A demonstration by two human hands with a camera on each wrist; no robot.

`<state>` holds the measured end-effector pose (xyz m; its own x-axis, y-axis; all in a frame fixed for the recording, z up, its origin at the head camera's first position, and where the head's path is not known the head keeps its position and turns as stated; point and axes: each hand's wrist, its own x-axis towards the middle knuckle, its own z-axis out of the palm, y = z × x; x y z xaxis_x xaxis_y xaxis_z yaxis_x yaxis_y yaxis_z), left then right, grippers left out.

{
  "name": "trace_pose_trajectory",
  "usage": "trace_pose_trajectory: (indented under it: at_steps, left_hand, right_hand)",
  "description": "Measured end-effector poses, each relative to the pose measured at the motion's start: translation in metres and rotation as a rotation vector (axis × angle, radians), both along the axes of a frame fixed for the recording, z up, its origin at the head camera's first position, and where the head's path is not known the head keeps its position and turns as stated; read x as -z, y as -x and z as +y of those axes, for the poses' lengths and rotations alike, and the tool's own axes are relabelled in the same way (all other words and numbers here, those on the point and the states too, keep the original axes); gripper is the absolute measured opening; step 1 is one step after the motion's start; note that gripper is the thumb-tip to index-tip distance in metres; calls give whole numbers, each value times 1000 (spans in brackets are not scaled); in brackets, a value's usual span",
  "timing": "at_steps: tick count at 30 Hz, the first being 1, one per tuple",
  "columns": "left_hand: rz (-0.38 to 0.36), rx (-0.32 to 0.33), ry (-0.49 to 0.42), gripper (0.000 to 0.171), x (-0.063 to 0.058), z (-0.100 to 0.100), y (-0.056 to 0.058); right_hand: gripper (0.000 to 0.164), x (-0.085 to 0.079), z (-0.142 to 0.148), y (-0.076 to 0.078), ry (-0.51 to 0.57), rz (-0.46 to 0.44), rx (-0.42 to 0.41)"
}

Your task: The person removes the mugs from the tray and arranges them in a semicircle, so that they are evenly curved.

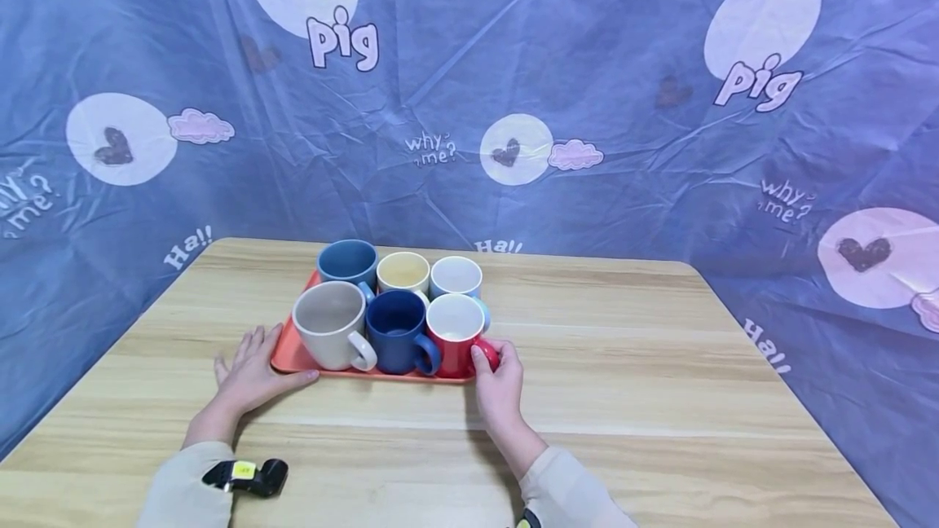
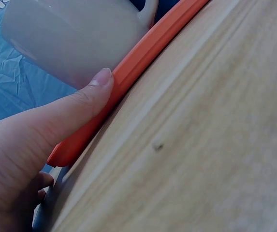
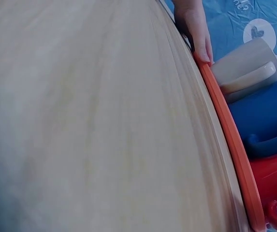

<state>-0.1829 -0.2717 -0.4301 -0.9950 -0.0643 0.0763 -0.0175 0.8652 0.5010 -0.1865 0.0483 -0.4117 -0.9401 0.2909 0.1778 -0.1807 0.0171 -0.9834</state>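
An orange tray (image 1: 297, 353) stands on the wooden table with several mugs upright on it. My left hand (image 1: 253, 373) spreads round the tray's near left corner, its thumb lying against the front rim beside a grey-white mug (image 1: 330, 332). The thumb rests straight on the rim in the left wrist view. My right hand (image 1: 501, 385) pinches the handle of a red mug (image 1: 451, 353) with a white inside, at the near right corner; the hand is nearly out of the right wrist view. Between these two mugs is a dark blue mug (image 1: 396, 341).
Behind the front row stand a teal mug (image 1: 345, 261), a pale yellow mug (image 1: 403, 271) and a light blue mug (image 1: 456, 275). The wooden table (image 1: 623, 365) extends to both sides. A blue printed cloth (image 1: 455, 88) hangs behind it.
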Motion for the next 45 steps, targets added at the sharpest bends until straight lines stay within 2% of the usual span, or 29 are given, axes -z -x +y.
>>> trace_pose_trajectory:
  at_steps: [9,19,29,38,45]
  left_hand:
    - [1,-1,6,109,0,0,2]
    - [5,8,5,108,1,0,4]
    - [7,11,5,108,2,0,4]
    - [3,5,5,108,1,-1,1]
    - [-2,5,3,107,0,-1,0]
  right_hand:
    - [12,0,0,1,46,-13,9]
    - [12,1,0,-1,104,15,21]
    - [14,-2,4,-4,146,37,-1]
    - [14,-13,7,-9,224,33,-15]
    - [14,-24,16,-13,183,67,-30]
